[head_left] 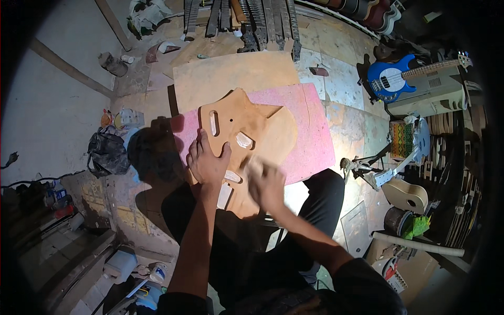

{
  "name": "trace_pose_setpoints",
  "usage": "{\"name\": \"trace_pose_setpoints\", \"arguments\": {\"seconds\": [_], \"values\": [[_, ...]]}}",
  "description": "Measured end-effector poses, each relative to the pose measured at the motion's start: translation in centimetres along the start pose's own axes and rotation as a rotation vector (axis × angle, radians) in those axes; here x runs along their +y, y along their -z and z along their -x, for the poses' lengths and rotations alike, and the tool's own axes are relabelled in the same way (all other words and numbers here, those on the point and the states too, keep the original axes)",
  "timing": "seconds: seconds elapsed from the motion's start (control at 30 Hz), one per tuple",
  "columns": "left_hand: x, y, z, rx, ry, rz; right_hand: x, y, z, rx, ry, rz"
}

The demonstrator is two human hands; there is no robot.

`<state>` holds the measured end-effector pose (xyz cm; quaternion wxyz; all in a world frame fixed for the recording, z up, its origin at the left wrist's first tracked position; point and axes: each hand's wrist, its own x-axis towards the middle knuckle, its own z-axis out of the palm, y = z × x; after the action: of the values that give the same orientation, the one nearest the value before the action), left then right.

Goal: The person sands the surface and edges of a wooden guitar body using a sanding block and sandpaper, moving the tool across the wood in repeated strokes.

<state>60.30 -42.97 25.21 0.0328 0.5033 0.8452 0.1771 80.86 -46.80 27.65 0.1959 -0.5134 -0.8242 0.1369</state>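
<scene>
A blue electric bass with a round white pickguard [401, 82] leans at the right side of a cluttered workshop, above a pale acoustic-guitar body [404, 196] with a round soundhole. Fretted guitar necks [274, 23] lie side by side at the far end of the stained floor [347, 118]. At left, a crumpled black bag [107, 151] sits near the wall [63, 110]; a pale plastic jug [121, 264] stands at lower left.
</scene>
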Motion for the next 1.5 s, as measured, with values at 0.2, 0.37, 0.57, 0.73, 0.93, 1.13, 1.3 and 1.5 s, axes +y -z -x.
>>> {"name": "trace_pose_setpoints", "arguments": {"seconds": [0.2, 0.37, 0.57, 0.73, 0.93, 1.13, 1.3, 1.5], "values": [[1.2, 0.3, 0.5, -0.044, 0.008, 0.043, 5.5, 1.9, -7.4, -0.017, 0.019, -0.028], [0.9, -0.1, 0.2, -0.025, -0.002, 0.019, 4.5, 0.9, -9.4, 0.098, -0.131, 0.017], [0.8, 0.7, 0.0, -0.071, 0.028, 0.015, 0.9, 0.6, 0.6, -0.214, 0.134, -0.115], [1.7, 0.5, 0.2, -0.053, 0.001, 0.006, 5.2, 1.9, -14.0, 0.116, -0.099, -0.012], [0.0, 0.1, 0.3, -0.006, 0.001, -0.013, 1.0, 1.7, 0.9, -0.101, 0.011, -0.104], [1.8, -0.2, 0.4, -0.022, -0.016, 0.021, 4.8, 0.9, -14.0, 0.043, -0.07, 0.035], [-0.2, -0.2, 0.2, 0.007, -0.018, -0.012, 4.5, 1.9, -7.1, 0.0, 0.051, -0.012], [0.5, -0.1, 0.1, 0.004, -0.012, -0.025, 3.2, 1.8, -10.8, -0.007, 0.083, -0.052]]}}
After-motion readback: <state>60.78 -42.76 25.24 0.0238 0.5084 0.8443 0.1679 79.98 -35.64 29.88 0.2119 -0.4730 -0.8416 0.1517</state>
